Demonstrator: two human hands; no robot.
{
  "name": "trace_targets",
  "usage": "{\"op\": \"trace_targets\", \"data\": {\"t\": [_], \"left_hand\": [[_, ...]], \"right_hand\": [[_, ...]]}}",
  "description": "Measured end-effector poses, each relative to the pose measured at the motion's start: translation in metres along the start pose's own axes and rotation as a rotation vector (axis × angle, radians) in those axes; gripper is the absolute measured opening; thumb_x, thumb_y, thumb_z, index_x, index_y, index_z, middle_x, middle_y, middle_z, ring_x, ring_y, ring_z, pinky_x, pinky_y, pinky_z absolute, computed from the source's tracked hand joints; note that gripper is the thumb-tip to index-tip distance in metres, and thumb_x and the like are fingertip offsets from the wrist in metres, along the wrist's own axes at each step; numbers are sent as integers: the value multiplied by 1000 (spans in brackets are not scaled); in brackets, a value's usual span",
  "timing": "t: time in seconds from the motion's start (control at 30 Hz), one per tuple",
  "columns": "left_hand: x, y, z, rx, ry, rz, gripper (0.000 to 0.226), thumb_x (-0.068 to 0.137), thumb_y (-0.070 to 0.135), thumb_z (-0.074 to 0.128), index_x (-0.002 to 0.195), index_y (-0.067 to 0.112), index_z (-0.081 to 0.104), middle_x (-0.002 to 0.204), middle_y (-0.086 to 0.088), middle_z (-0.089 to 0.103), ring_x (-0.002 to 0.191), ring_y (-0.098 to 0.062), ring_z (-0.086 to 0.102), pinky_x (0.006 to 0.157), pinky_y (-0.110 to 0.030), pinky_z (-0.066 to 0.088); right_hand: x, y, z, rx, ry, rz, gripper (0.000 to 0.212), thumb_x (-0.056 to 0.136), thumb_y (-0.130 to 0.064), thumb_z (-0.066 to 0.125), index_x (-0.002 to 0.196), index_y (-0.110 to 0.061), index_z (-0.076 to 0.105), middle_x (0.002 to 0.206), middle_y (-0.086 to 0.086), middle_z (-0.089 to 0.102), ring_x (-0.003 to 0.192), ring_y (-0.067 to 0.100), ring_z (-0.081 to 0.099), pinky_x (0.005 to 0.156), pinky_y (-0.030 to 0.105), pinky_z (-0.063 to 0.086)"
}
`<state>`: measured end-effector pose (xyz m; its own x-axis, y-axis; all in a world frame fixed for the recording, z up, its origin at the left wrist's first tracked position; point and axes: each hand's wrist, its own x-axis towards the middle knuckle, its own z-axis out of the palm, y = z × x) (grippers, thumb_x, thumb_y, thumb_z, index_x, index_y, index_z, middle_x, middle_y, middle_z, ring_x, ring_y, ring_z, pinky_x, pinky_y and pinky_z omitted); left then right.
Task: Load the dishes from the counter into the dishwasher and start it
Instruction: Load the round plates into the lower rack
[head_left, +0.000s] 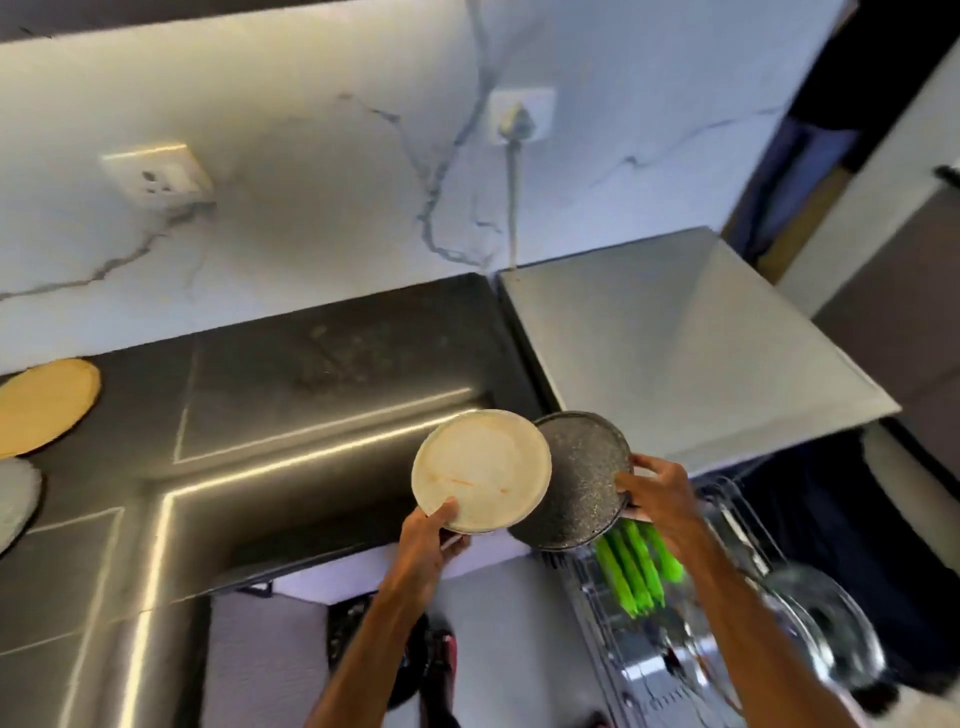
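My left hand (431, 540) grips the near rim of a cream plate (480, 467) that carries faint orange smears. My right hand (657, 493) holds a dark speckled plate (582, 478) by its right edge; this plate sits partly behind the cream one. Both plates hover over the front edge of the dark counter (311, 405). Below my right hand the pulled-out dishwasher rack (675, 639) shows wire tines, green prongs (636, 566) and a shiny steel dish (826, 634).
A grey-topped appliance (685, 343) stands to the right of the counter. A yellow round board (44, 405) and a grey plate (13, 499) lie at the left edge. Two wall sockets (156, 176) sit on the marble backsplash, one with a cable plugged in.
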<state>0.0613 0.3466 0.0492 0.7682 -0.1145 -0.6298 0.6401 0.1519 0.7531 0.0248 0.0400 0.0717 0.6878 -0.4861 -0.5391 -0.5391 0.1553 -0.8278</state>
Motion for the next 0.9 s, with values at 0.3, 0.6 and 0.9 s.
{"op": "trace_targets", "data": {"t": [0.3,0.6,0.9], "left_hand": [[-40,-134,182,216,-222,-217,29,96,15,66,123,7,61,107,-18,71,82,-26,68,63,-30,57],[34,-238,255,483,-270,-336,18,98,14,62,116,13,60,104,-12,69,77,-20,67,70,-35,62],[196,-312,310,631,-202,-270,37,97,10,61,132,11,49,129,-12,58,96,-21,65,58,-24,58]], "right_hand": [[-45,106,-250,62,404,103,9,79,3,69,74,-4,68,60,8,58,60,22,57,66,40,60],[27,201,-294,41,570,202,8,81,-1,70,84,-8,71,72,11,67,65,25,61,64,41,59],[189,276,-297,-229,725,176,16,77,-24,75,91,-17,73,70,2,72,59,21,65,59,40,60]]}}
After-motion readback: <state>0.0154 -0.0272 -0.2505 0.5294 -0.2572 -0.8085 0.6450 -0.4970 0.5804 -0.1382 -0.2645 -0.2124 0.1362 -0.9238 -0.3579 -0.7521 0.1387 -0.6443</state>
